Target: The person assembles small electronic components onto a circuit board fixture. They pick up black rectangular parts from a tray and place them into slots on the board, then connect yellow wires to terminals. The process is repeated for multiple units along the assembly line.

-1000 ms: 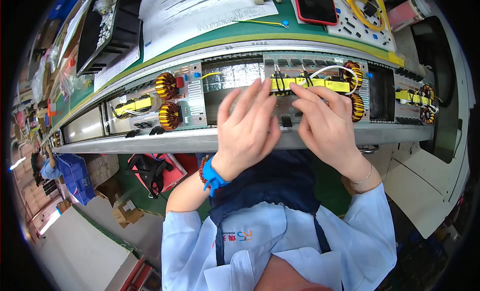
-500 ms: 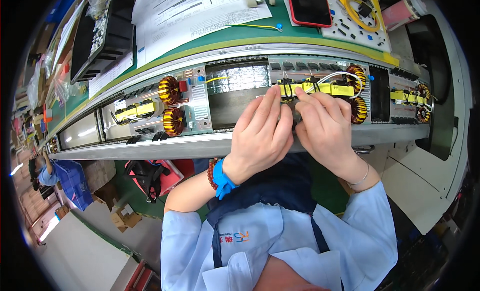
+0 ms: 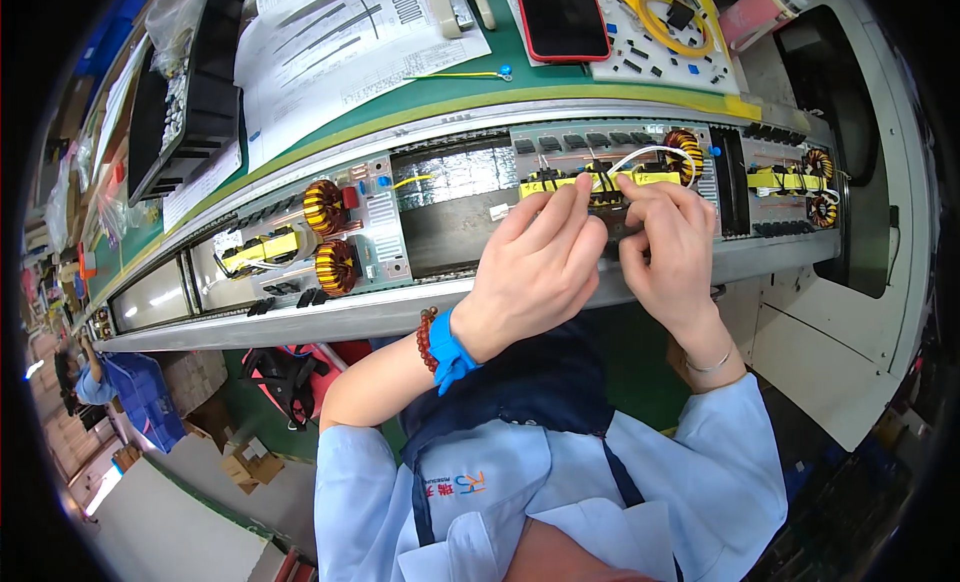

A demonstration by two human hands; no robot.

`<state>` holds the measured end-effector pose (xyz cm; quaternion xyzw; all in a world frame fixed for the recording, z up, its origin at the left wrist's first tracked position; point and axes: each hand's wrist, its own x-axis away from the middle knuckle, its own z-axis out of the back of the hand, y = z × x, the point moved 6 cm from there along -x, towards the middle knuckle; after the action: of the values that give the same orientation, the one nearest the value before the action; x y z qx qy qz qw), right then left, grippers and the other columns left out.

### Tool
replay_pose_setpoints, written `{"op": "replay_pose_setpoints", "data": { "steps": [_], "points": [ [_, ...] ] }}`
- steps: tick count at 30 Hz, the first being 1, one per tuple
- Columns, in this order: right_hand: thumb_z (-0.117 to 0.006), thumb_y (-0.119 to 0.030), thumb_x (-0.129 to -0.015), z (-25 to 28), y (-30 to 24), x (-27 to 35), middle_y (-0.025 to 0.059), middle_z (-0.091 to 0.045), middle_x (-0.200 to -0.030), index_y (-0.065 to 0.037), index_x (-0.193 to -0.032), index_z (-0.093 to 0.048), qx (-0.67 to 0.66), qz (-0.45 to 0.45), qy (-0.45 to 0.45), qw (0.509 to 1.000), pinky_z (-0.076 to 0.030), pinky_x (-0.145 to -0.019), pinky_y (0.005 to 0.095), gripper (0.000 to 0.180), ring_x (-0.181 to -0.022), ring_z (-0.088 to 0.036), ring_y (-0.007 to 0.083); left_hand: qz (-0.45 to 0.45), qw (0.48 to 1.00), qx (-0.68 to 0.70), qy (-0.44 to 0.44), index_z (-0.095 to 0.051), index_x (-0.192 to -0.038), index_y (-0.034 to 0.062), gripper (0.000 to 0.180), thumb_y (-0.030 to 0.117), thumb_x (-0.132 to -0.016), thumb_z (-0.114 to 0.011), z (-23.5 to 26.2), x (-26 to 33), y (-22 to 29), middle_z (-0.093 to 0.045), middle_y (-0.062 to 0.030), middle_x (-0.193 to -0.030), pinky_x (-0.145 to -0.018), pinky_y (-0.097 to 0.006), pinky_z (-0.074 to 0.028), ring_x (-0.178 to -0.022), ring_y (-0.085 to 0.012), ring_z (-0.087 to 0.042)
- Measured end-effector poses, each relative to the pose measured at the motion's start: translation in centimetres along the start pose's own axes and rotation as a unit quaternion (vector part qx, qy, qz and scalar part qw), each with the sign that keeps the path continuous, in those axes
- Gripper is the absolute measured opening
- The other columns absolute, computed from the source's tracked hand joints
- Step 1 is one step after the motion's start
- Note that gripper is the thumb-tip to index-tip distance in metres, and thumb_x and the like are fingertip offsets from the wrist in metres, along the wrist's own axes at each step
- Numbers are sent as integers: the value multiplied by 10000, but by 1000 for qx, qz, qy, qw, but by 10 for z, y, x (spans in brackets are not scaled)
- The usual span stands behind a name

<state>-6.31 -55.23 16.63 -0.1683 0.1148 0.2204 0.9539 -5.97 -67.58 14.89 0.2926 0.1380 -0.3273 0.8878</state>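
Observation:
My left hand (image 3: 535,267) and my right hand (image 3: 672,250) meet at a yellow-taped transformer (image 3: 545,186) on a circuit board (image 3: 525,147). Both hands are closed, fingertips drawn together against the near side of the yellow block. Whatever is pinched between them is too small or hidden to make out. Black leads cross over the transformer, and a white wire (image 3: 640,154) loops from it to the right. On this board, a copper-wound toroid coil (image 3: 684,154) sits beside my right fingers. My hands cover the board's near part.
The boards lie in a metal-railed conveyor (image 3: 440,272). Another board (image 3: 375,217) with coils is at left, a third (image 3: 790,182) at right. Behind are printed sheets (image 3: 330,67), a yellow wire (image 3: 455,76), a red-edged phone (image 3: 563,22), a white foam board (image 3: 640,57) and a black bin (image 3: 185,92).
The whole view has shifted, with bench and boards appearing slightly further left. My right hand has drawn back a little from my left, its fingers more curled. Both stay at the transformer.

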Motion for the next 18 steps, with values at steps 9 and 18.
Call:
{"op": "replay_pose_setpoints", "data": {
  "steps": [9, 18],
  "points": [
    [-614, 13, -628, 2, 3, 8, 84, -636, -965, -26, -914, -583, 9, 13, 23, 1000, -409, -834, 391, 290, -921, -575, 244, -45, 999, -10, -11, -557, -911, 10, 305, 124, -642, -648, -10, -5, 12, -594, -224, -1187, -936, -371, -440, -1075, -280, -563],
    [-564, 28, -638, 20, 23, 13, 49, -655, -1045, -48, -901, -553, -21, -9, 15, 1000, -372, -860, 382, 275, -948, -572, 240, -71, 997, -19, 31, -537, -885, 16, 244, 137, -689, -617, -12, -18, 22, -613, -213, -1102, -910, -357, -444, -1040, -265, -564]
  ]
}}
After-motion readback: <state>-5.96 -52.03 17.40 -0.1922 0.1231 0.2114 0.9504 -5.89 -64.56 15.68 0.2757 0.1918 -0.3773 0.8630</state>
